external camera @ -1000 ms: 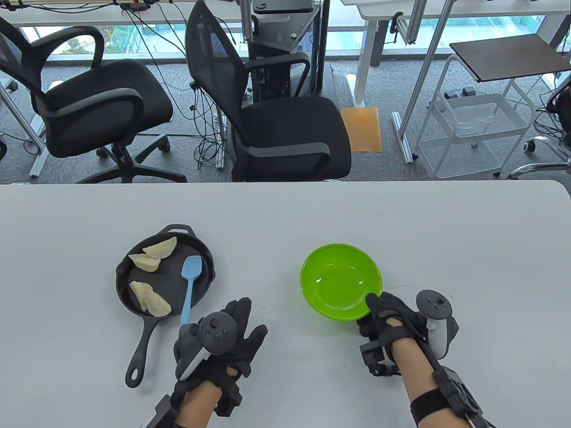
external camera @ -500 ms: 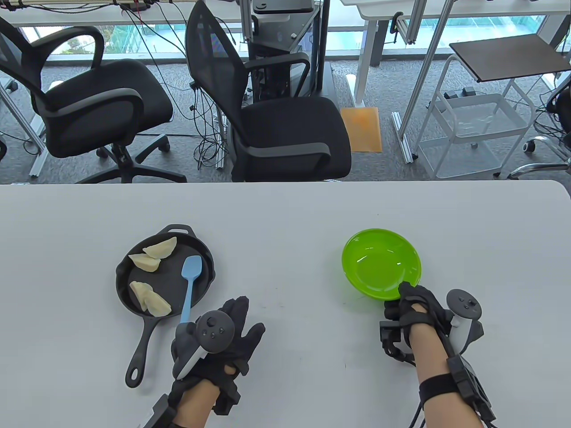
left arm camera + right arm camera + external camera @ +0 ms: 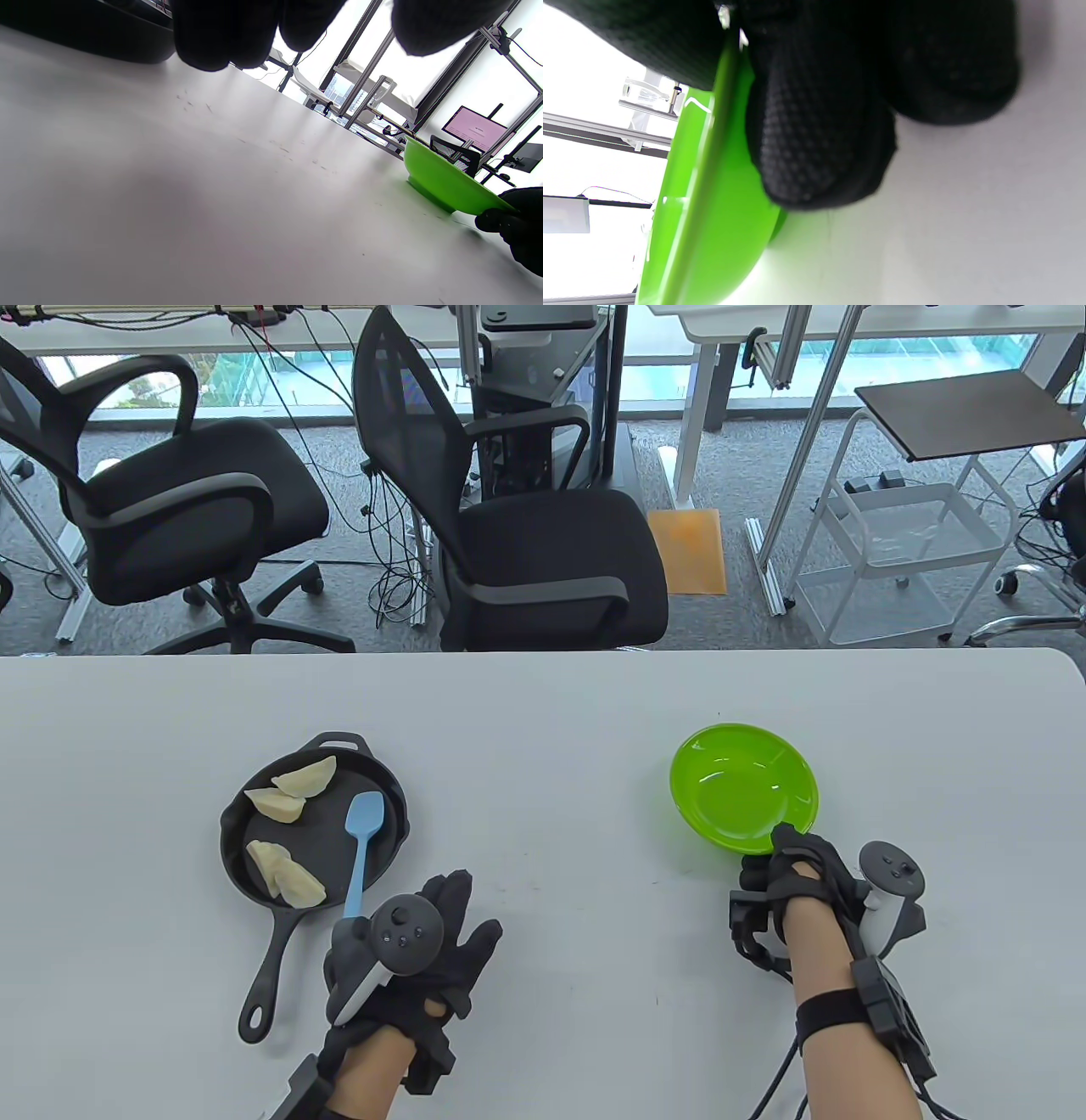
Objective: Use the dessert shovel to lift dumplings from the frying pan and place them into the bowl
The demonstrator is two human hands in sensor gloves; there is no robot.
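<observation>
Four pale, crescent-shaped dumplings [image 3: 284,836] are being held in the round black cast-iron frying pan [image 3: 392,848], which is standing on the left half of the white table [image 3: 543,712]. Two dumplings are lying at the far side of the pan and two at its near left side, each pair touching. The light blue silicone dessert shovel [image 3: 363,840] is lying in the right part of the pan, its blade on the pan floor and its handle leaning out over the near rim. The pan's long handle is pointing toward the near left.

The black-gloved left hand [image 3: 420,946] is being rested just near of the pan, beside the shovel's handle end; its fingers are extended and spread, and nothing is being gripped. Contact with the shovel cannot be confirmed.

The bright green, round plastic bowl [image 3: 745,789] is positioned well to the right of the pan, its inside holding nothing. Its near rim is being pinched by the black-gloved right hand [image 3: 802,878]: in the right wrist view a thumb is placed inside the rim and fingers [image 3: 818,140] are curled under the outer wall. In the left wrist view the bowl [image 3: 441,182] is being seen tilted, with its far base on the table.
</observation>
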